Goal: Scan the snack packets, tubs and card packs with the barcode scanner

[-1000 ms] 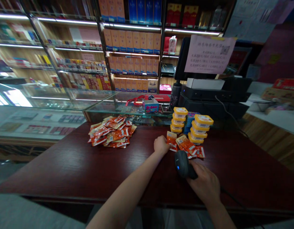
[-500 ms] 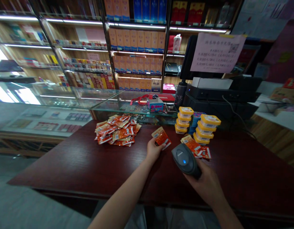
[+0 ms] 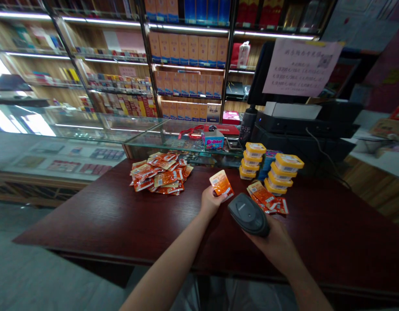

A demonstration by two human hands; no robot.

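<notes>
My left hand (image 3: 211, 201) is closed on the lower edge of an orange and cream snack packet (image 3: 221, 183), held up off the counter. In my right hand (image 3: 277, 244) is a dark grey barcode scanner (image 3: 247, 214), its head pointing left toward that packet, with a gap between them. A heaped pile of similar packets (image 3: 162, 172) lies to the left of my left hand. Beyond the scanner, a few more packets (image 3: 266, 198) lie loosely overlapped on the right. My right fingers are partly hidden under the scanner.
Two stacks of yellow-lidded tubs (image 3: 253, 160) (image 3: 283, 172) stand behind the right-hand packets, with blue items between them. A glass display case (image 3: 173, 140) borders the far side of the dark wooden counter (image 3: 128, 224). A monitor bearing a paper sign (image 3: 301, 67) stands back right.
The packet in my left hand has lit up brighter, and the blue light on the scanner has gone off. The scanner has shifted slightly left, nearer the packet.
</notes>
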